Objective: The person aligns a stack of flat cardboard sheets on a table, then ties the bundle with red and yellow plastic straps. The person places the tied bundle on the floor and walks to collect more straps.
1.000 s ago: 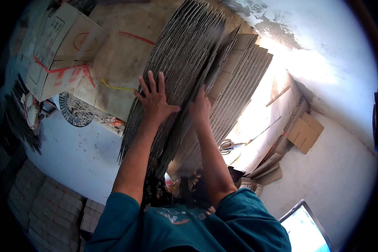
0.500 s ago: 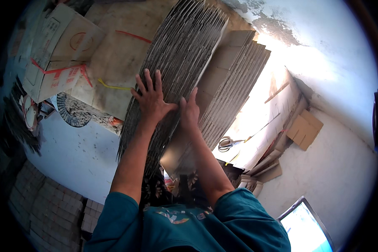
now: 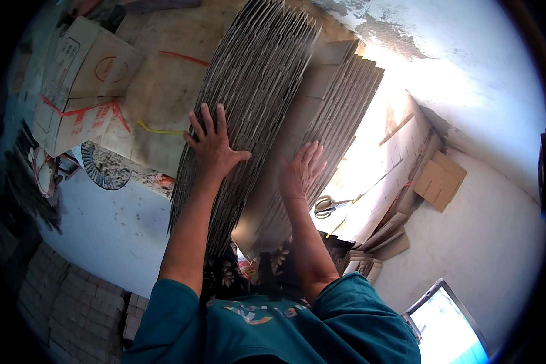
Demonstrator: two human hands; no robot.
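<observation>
Left hand [image 3: 212, 151] splayed on the left cardboard stack [image 3: 261, 73], right hand [image 3: 302, 173] at the right cardboard stack [image 3: 340, 103]

At far left stands a printed carton [image 3: 103, 64] with a red strap [image 3: 79, 110] across it. A yellow strap [image 3: 158, 129] lies just left of the left cardboard stack. The left hand rests there, its 5 digits spread, the packed sheet edges running beneath and beyond its fingertips. The right hand, slightly blurred, has its fingers extended near one another; the right cardboard stack lies under and beyond it, though contact cannot be told. Scissors [image 3: 324, 207] lie just right of that stack. Farther right are a brown cardboard piece [image 3: 440, 180] and, lower, a lit screen [image 3: 446, 327].
</observation>
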